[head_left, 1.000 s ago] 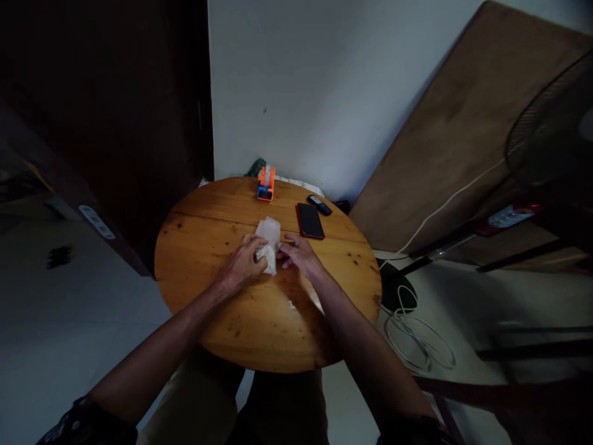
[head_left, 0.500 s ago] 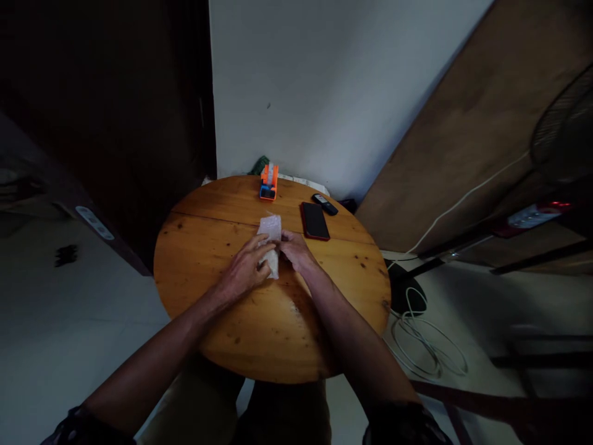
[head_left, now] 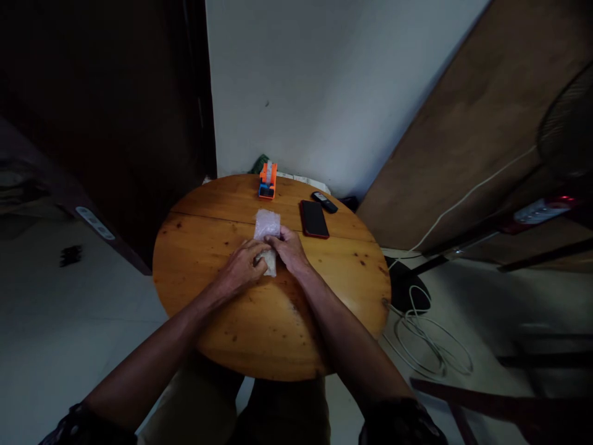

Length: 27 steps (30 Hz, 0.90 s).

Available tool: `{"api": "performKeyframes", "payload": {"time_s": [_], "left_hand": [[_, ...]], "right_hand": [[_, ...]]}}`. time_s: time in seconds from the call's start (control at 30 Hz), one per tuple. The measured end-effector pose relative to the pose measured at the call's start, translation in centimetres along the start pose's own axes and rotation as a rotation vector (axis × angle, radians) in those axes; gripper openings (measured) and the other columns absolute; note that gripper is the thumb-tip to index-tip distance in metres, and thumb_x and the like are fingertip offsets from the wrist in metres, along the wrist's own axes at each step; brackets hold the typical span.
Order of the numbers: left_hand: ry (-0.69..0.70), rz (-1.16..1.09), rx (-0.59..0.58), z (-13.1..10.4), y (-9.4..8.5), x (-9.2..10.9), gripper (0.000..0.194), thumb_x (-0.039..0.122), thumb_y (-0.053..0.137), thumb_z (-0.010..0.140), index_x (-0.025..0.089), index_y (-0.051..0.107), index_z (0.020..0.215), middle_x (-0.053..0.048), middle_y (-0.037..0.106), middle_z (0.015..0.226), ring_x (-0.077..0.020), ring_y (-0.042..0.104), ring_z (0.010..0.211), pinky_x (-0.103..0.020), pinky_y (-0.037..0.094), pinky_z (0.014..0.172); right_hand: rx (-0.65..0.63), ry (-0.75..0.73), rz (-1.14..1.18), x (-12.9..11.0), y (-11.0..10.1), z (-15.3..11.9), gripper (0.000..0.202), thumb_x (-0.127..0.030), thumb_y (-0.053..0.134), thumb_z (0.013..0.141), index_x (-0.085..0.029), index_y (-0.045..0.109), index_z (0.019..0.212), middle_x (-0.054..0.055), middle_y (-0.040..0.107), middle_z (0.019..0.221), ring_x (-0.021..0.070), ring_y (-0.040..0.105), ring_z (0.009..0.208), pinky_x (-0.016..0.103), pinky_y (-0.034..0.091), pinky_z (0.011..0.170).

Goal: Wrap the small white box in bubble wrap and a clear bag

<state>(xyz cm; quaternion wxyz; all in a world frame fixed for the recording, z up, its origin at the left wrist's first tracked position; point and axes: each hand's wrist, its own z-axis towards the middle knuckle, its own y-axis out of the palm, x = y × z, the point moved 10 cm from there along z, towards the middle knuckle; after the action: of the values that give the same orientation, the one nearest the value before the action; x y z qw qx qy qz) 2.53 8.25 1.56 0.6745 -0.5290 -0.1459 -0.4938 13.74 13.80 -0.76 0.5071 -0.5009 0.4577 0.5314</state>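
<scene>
A strip of bubble wrap (head_left: 267,224), whitish and translucent, lies on the round wooden table (head_left: 269,327) in front of me. My left hand (head_left: 245,262) grips it from the left near its lower part, fingers curled over it. From the right, my right hand (head_left: 288,247) holds its edge, thumb across the top and fingers at the side. Whether something is wrapped inside is hidden.
An orange and blue tape dispenser (head_left: 267,180) stands at the table's far edge. A dark phone with a red border (head_left: 314,219) and a small black remote-like device (head_left: 324,201) lie to the right. A fan (head_left: 567,123) and coiled cable (head_left: 426,340) are beyond.
My right thumb has moved left over the bubble wrap. Its far end now looks wider and flatter. Both hands stay close together around it.
</scene>
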Motion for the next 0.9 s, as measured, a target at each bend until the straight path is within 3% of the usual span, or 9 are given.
{"api": "performKeyframes", "payload": {"time_s": [0.3, 0.43, 0.5, 0.6, 0.67, 0.73, 0.8, 0.9], "left_hand": [[-0.061, -0.019, 0.066, -0.1, -0.6, -0.4, 0.036, 0.013, 0.055, 0.076, 0.018, 0.072, 0.108, -0.008, 0.061, 0.114, -0.0212, 0.063, 0.106, -0.034, 0.052, 0.097], [-0.15, 0.006, 0.099, -0.1, -1.0, -1.2, 0.033, 0.017, 0.061, 0.073, 0.018, 0.066, 0.105, -0.006, 0.06, 0.104, -0.0198, 0.063, 0.093, -0.036, 0.054, 0.091], [-0.209, 0.0, 0.161, -0.2, -1.6, -2.0, 0.042, 0.019, 0.065, 0.069, 0.018, 0.062, 0.111, -0.007, 0.061, 0.106, -0.0221, 0.062, 0.097, -0.038, 0.053, 0.093], [-0.248, -0.081, 0.216, -0.1, -2.0, -2.8, 0.069, 0.02, 0.07, 0.063, 0.016, 0.052, 0.129, -0.014, 0.057, 0.129, -0.0283, 0.056, 0.12, -0.044, 0.045, 0.107], [-0.248, -0.214, 0.177, 0.1, -1.5, -3.2, 0.077, 0.02, 0.069, 0.063, 0.016, 0.046, 0.136, -0.015, 0.054, 0.136, -0.0285, 0.055, 0.125, -0.043, 0.045, 0.106], [-0.252, -0.41, 0.066, 0.4, -0.3, -3.3, 0.071, 0.025, 0.068, 0.065, 0.016, 0.047, 0.133, -0.013, 0.06, 0.129, -0.0253, 0.062, 0.112, -0.039, 0.052, 0.094], [-0.262, -0.58, -0.037, 0.4, 0.7, -3.1, 0.057, 0.03, 0.07, 0.066, 0.017, 0.053, 0.119, -0.008, 0.067, 0.11, -0.0198, 0.066, 0.092, -0.032, 0.054, 0.079], [-0.286, -0.662, -0.063, 0.3, 0.7, -3.1, 0.041, 0.034, 0.074, 0.062, 0.019, 0.053, 0.094, 0.001, 0.064, 0.085, -0.0126, 0.06, 0.074, -0.024, 0.049, 0.067]], "right_hand": [[-0.025, 0.002, 0.011, -1.2, 0.0, -0.5, 0.03, -0.04, 0.072, 0.064, -0.018, 0.065, 0.085, -0.001, 0.067, 0.076, 0.0144, 0.057, 0.069, 0.026, 0.045, 0.066], [-0.087, -0.005, -0.043, -1.8, 0.1, -0.6, 0.029, -0.036, 0.071, 0.063, -0.018, 0.066, 0.085, -0.001, 0.067, 0.076, 0.0148, 0.058, 0.07, 0.026, 0.045, 0.066], [-0.122, -0.024, -0.089, -2.3, 0.3, -0.7, 0.025, -0.034, 0.07, 0.065, -0.017, 0.066, 0.083, -0.001, 0.067, 0.076, 0.0143, 0.058, 0.07, 0.026, 0.045, 0.068], [-0.173, -0.082, -0.179, -3.0, 0.5, -1.1, 0.017, -0.031, 0.068, 0.067, -0.017, 0.065, 0.077, -0.003, 0.064, 0.07, 0.0123, 0.055, 0.066, 0.024, 0.044, 0.066], [-0.193, -0.116, -0.233, -3.4, 0.6, -1.5, 0.013, -0.03, 0.066, 0.068, -0.018, 0.063, 0.073, -0.005, 0.06, 0.065, 0.0109, 0.051, 0.062, 0.023, 0.042, 0.063], [-0.194, -0.137, -0.293, -3.6, 0.5, -2.0, 0.011, -0.028, 0.064, 0.069, -0.018, 0.063, 0.073, -0.006, 0.058, 0.063, 0.0105, 0.05, 0.059, 0.023, 0.04, 0.06], [-0.194, -0.166, -0.371, -3.9, 0.6, -2.8, 0.011, -0.025, 0.063, 0.07, -0.019, 0.067, 0.079, -0.004, 0.063, 0.067, 0.0119, 0.054, 0.062, 0.023, 0.043, 0.063], [-0.183, -0.253, -0.495, -4.7, 0.8, -4.4, 0.019, -0.019, 0.061, 0.073, -0.02, 0.072, 0.088, 0.0, 0.074, 0.086, 0.0172, 0.066, 0.08, 0.03, 0.05, 0.078]]}}
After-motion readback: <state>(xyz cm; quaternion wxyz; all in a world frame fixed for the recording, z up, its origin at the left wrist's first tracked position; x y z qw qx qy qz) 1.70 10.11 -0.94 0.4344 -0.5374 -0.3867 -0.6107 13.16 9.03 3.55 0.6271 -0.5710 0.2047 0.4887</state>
